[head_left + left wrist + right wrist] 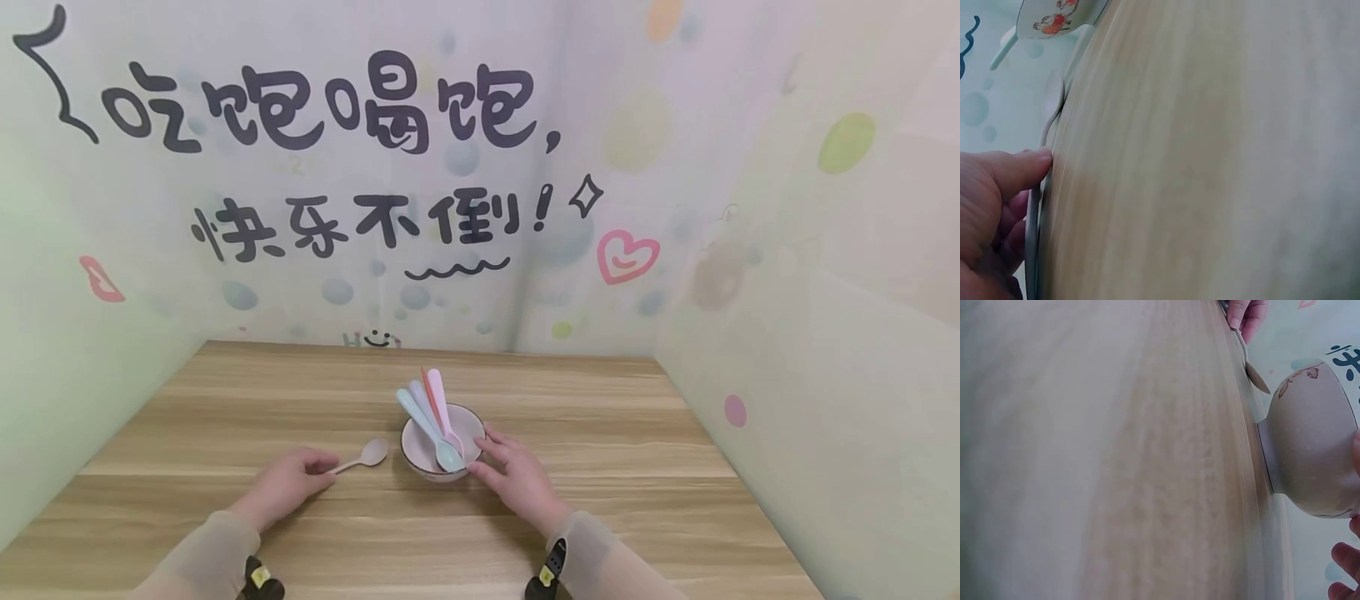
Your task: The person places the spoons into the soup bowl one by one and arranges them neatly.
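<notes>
My left hand (288, 483) pinches the handle of a pale pinkish spoon (374, 452) between thumb and fingers. That spoon lies low along the tabletop, its bowl end pointing toward the right. Just beyond it stands a small white bowl (429, 475) with a dark rim and a printed pattern (1055, 24) on its outside. Several spoons lean in the bowl, among them a light blue spoon (448, 455) and a pink spoon (442, 404), handles up past the far rim. At the bowl's right side, my right hand (521, 479) holds it by the rim, thumb nearer me.
The wood-grain table (390, 550) ends at a back wall (450, 317) printed with large dark characters and coloured dots. Further wall panels flank it, including the right one (825, 375). Dark wrist straps (262, 579) sit over pale sleeves (210, 554).
</notes>
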A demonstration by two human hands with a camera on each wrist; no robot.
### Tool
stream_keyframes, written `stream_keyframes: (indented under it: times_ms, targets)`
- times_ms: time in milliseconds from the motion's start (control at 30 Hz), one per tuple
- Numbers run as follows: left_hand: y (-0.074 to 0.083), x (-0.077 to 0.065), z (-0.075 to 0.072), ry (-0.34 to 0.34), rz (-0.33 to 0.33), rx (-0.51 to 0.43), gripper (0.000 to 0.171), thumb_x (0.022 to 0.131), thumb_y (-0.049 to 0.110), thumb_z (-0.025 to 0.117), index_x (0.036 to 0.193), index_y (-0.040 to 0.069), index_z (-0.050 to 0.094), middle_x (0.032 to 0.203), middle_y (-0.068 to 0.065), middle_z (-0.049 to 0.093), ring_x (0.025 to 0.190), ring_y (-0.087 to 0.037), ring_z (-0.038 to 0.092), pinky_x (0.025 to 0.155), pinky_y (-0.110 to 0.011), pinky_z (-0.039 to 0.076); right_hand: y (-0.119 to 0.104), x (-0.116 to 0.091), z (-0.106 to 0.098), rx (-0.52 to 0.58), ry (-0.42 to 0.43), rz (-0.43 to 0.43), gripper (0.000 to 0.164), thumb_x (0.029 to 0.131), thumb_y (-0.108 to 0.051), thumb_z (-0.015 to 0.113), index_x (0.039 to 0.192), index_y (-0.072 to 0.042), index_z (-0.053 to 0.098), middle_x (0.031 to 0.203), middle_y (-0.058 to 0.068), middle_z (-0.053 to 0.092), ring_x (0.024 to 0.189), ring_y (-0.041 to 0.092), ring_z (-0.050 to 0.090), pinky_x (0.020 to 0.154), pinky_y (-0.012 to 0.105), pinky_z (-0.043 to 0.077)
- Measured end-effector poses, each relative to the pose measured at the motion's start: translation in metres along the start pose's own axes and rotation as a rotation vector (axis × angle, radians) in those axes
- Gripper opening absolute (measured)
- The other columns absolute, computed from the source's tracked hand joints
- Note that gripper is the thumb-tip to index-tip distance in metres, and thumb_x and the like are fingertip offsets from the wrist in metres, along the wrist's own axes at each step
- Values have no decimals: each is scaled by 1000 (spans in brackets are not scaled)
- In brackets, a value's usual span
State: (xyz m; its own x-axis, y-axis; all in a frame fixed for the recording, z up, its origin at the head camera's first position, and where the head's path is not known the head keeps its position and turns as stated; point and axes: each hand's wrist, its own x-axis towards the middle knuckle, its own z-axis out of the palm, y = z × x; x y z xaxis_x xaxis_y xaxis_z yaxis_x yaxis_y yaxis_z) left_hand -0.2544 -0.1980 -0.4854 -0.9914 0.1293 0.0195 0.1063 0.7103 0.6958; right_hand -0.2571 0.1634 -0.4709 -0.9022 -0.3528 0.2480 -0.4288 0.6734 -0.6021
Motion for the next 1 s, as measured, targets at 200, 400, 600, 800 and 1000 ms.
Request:
stream_keyframes:
  times_ms: [200,400,600,800,1000]
  targets:
    - [-5,-1,1,39,-6,32,33,83,25,74,109,5,69,99,-3,66,96,-24,61,85,-49,46,1,1,0,-13,2,-2,56,90,-47,61,134,-12,58,149,9,41,134,33,40,106,50,32]
    - [-5,-3,2,72,-15,88,25,85,33,71,101,14,73,100,-2,66,96,-27,61,84,-54,38,2,2,1,-7,7,1,53,90,-42,63,133,-11,58,148,9,41,133,34,40,106,51,32]
    - [-3,-5,3,99,-27,88,17,84,30,72,94,17,74,99,-2,66,97,-29,60,84,-56,32,1,2,1,-5,6,2,52,91,-40,64,133,-11,58,148,9,42,133,34,40,106,51,32]
    - [-3,-5,3,99,-31,93,16,84,33,72,93,19,74,100,-3,67,98,-30,60,84,-57,30,1,1,1,-8,7,2,52,90,-41,64,133,-11,58,148,9,42,133,33,40,106,50,33]
    - [-3,-5,2,98,-35,76,15,84,31,72,92,19,74,101,-3,67,99,-30,60,85,-57,28,2,1,2,-13,14,-3,52,90,-41,64,133,-11,58,148,9,42,133,33,41,106,50,33]
